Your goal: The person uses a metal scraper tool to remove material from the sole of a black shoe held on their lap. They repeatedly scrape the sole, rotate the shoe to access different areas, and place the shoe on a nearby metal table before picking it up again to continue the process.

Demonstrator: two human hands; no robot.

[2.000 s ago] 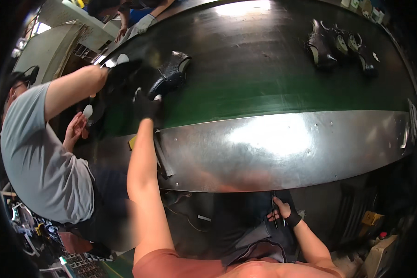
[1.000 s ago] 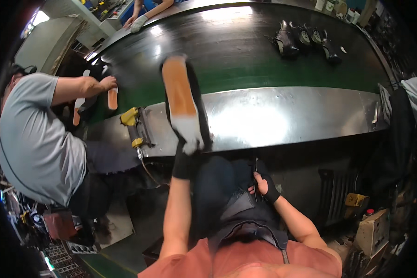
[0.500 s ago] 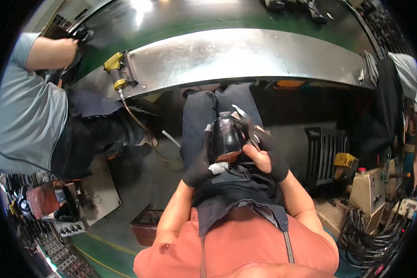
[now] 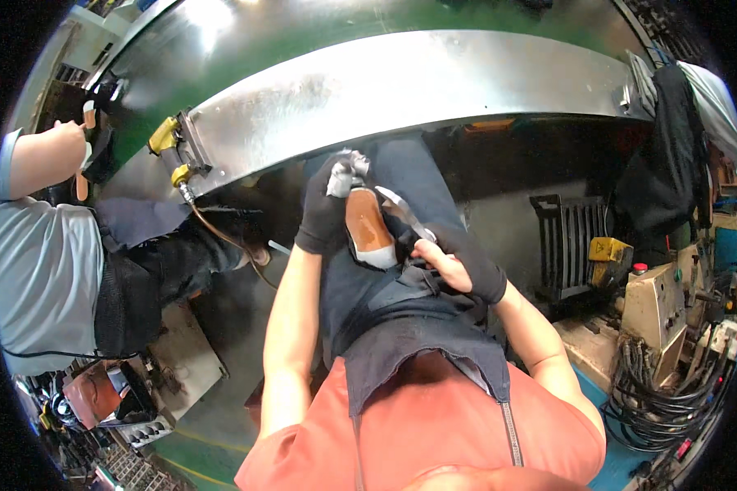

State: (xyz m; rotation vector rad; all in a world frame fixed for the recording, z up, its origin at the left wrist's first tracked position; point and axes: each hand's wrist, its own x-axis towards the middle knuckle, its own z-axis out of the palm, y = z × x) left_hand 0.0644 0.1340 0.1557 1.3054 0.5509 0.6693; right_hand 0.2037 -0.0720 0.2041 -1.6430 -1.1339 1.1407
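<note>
I see a yellow air gun (image 4: pixel 170 154) lying at the left end of a metal ledge (image 4: pixel 434 82); a brown hose (image 4: pixel 213 232) runs down from it; rightward, I make out dark cloth (image 4: pixel 662 164) hanging beside white cloth (image 4: pixel 719 114), a yellow box (image 4: pixel 610 250) near a slatted black rack (image 4: pixel 567 241), and a beige control box (image 4: pixel 651 307) above looped black cables (image 4: pixel 643 401).

The long silver metal ledge (image 4: pixel 418 82) is smooth and glossy to its near edge; the slim silver metal tool (image 4: pixel 404 209) is shiny, the elongated brown-and-white sole (image 4: pixel 369 221) smooth, the black close-fitting gloves (image 4: pixel 318 222) matt cloth.
</note>
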